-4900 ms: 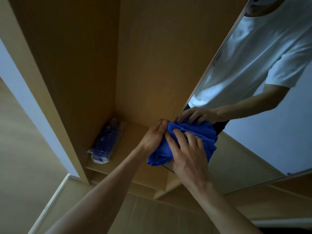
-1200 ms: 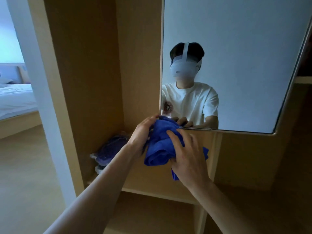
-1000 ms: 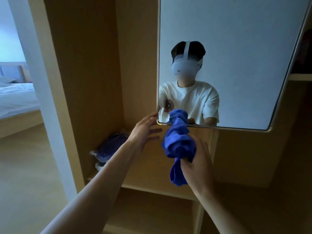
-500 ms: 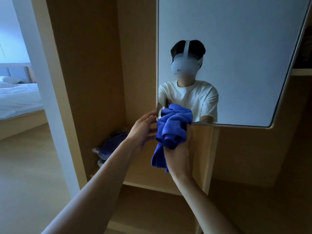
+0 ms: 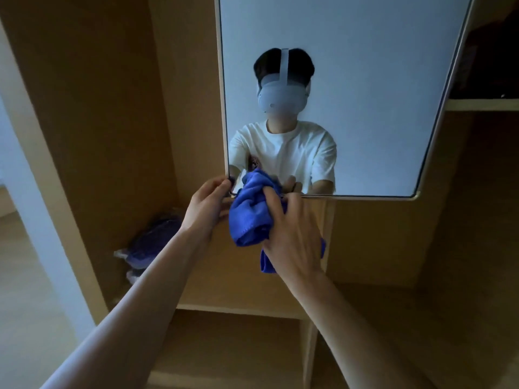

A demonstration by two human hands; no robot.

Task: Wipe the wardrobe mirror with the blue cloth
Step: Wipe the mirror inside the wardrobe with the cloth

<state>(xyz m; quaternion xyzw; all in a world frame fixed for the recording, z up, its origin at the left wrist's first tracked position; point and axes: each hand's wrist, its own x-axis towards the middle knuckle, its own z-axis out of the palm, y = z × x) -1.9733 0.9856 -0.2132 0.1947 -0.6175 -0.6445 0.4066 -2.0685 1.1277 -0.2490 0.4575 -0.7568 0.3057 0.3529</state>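
A moment ago the right hand (image 5: 292,237) had the blue cloth (image 5: 248,217) cupped from below. Now it has rolled over the top, fingers curled tight round the bundle, pushing it against the mirror (image 5: 365,80) at its lower left corner, mid-frame. The left hand (image 5: 207,206) has closed in, and thumb and fingers pinch that same corner, steadying it, I'd say. Wiping looks barely begun, with the glass above untouched. The mirror faces the person, its long axis running up the frame. The bunched cloth runs from the mirror's edge down-right, its tail hanging below the hand.
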